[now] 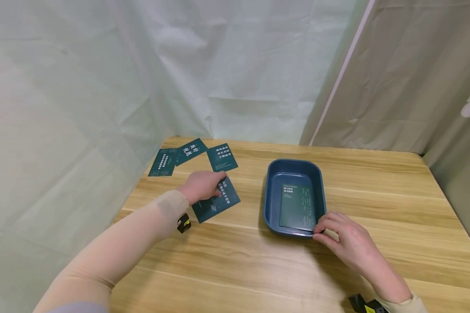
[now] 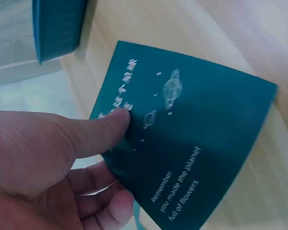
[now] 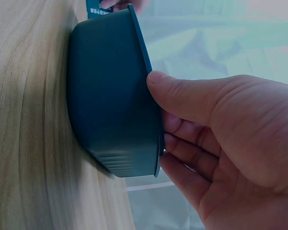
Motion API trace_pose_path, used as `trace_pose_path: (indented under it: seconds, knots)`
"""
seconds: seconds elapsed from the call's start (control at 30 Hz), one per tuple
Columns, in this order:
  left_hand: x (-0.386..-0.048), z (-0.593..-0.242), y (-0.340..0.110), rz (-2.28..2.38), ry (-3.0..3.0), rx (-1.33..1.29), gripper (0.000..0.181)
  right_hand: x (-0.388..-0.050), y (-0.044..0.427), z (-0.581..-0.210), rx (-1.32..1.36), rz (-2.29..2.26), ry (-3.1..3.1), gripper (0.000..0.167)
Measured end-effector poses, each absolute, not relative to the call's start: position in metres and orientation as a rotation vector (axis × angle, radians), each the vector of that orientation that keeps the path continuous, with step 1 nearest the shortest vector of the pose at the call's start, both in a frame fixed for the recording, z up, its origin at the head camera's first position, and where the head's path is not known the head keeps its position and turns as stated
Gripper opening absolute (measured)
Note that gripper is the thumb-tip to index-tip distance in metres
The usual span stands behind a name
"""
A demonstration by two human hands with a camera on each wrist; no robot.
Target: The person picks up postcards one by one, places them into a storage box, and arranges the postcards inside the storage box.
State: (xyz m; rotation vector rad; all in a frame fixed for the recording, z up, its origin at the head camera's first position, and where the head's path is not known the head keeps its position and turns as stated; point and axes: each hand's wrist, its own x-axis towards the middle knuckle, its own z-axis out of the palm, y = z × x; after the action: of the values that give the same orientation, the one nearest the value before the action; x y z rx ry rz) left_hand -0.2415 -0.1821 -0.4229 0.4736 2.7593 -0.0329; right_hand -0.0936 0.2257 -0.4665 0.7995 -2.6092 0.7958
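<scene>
The left hand [image 1: 203, 186] pinches a dark green card [image 1: 215, 206] by its edge, thumb on the printed face; in the left wrist view the card [image 2: 182, 124] shows white planet drawings and English lettering. To the right, a blue rectangular tray [image 1: 272, 228] stands on the table with a green card [image 1: 295, 206] lying inside. The right hand [image 1: 350, 239] grips the tray's near right corner, and the right wrist view shows the thumb on the rim of the tray [image 3: 115, 91].
Three more green cards lie at the table's back left: one at the far left [image 1: 162, 163], one overlapping it [image 1: 191, 151] and one nearer the middle [image 1: 222, 157]. Pale curtains stand behind and beside the wooden table [image 1: 376, 187].
</scene>
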Motion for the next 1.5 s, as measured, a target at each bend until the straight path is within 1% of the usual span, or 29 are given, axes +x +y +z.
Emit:
trace_pose_path:
  seconds: [0.07, 0.27, 0.33, 0.53, 0.77, 0.87, 0.97, 1.13, 1.33, 1.5]
  knots:
    - [-0.242, -0.42, -0.181, -0.042, 2.773, 0.501, 0.066, -0.093, 0.226, -0.467, 0.797, 0.794, -2.606, 0.027]
    - [-0.238, -0.409, -0.177, -0.019, 2.744, 0.559, 0.078, -0.093, 0.225, -0.467, 0.796, 0.807, -2.604, 0.021]
    - [-0.236, -0.405, -0.175, -0.013, 2.728, 0.58, 0.074, -0.093, 0.225, -0.467, 0.797, 0.809, -2.602, 0.022]
    - [-0.231, -0.396, -0.169, -0.037, 2.707, 0.638, 0.055, -0.093, 0.225, -0.467, 0.802, 0.816, -2.598, 0.02]
    - [-0.229, -0.386, -0.167, -0.003, 2.726, 0.745, 0.052, -0.093, 0.225, -0.466, 0.781, 0.801, -2.608, 0.035]
    - [-0.229, -0.377, -0.167, 0.073, 2.746, 0.8, 0.052, -0.093, 0.225, -0.466, 0.775, 0.8, -2.606, 0.037]
    - [-0.228, -0.366, -0.166, 0.175, 2.727, 0.827, 0.053, -0.093, 0.225, -0.466, 0.782, 0.803, -2.603, 0.035]
    - [-0.224, -0.347, -0.164, 0.406, 2.604, 0.794, 0.056, -0.094, 0.225, -0.466, 0.798, 0.801, -2.6, 0.029]
    - [-0.221, -0.331, -0.156, 0.604, 2.502, 0.808, 0.057, -0.094, 0.225, -0.466, 0.796, 0.795, -2.597, 0.031]
    - [-0.222, -0.327, -0.145, 0.721, 2.461, 0.811, 0.059, -0.094, 0.225, -0.467, 0.8, 0.803, -2.599, 0.022]
